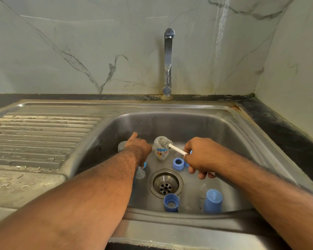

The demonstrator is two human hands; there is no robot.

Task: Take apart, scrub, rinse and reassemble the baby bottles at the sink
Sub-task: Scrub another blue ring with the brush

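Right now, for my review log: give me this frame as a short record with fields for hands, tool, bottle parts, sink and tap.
left hand: reaching into the sink, forefinger extended, holding nothing visible
right hand: grips the bottle brush handle
bottle brush: grey head against the printed bottle
printed bottle: lying in the basin
blue collar rings: one above the drain, one below it
blue cap: near front wall
sink: steel, drain open
tap: no water seen running

Left grip (138, 144) reaches forward, forefinger straight; right grip (200, 156) curled closed.
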